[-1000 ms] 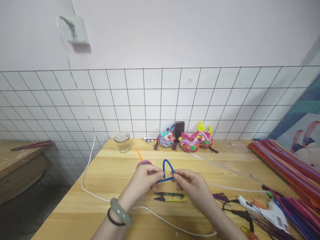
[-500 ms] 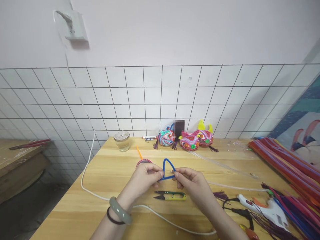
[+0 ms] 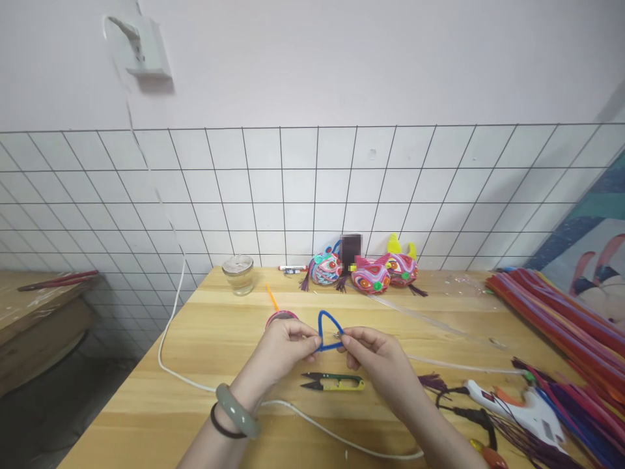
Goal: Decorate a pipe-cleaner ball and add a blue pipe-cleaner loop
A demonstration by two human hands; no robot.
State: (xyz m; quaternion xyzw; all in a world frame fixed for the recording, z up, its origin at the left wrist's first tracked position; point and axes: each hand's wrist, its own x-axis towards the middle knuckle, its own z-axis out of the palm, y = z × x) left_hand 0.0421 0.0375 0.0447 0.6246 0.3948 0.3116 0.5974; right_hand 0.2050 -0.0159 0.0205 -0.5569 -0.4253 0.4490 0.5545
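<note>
Head view: a pale wooden desk (image 3: 205, 339) against a white tiled wall, with two bare hands meeting over its middle.
Left hand (image 3: 283, 352): fingertips pinched closed on the left corner of a blue fuzzy pipe cleaner bent into a triangular loop (image 3: 329, 330); a grey-green bangle (image 3: 237, 412) and a dark band sit on the wrist.
Right hand (image 3: 375, 358): thumb and forefinger pinched closed on the loop's right corner, where its ends meet.
Loop position: held just above the desk at its centre, upright, apex pointing away from the person.
Near edge: green-and-yellow thread snips (image 3: 334, 382) lie flat just below the hands; a white cord (image 3: 312, 426) runs under the wrists toward the left edge.
Left of hands: a round pink-rimmed tape roll (image 3: 280, 317) partly hidden behind the left fingers, with an orange stick (image 3: 272, 298) just beyond it.
Far edge: a small clear glass jar (image 3: 238, 275) and three bright quilled ornaments (image 3: 364, 273) by the wall.
Right edge: a long bundle of red and purple pipe cleaners (image 3: 556, 326); a white hot-glue gun (image 3: 517, 409) lies near the right front corner.
</note>
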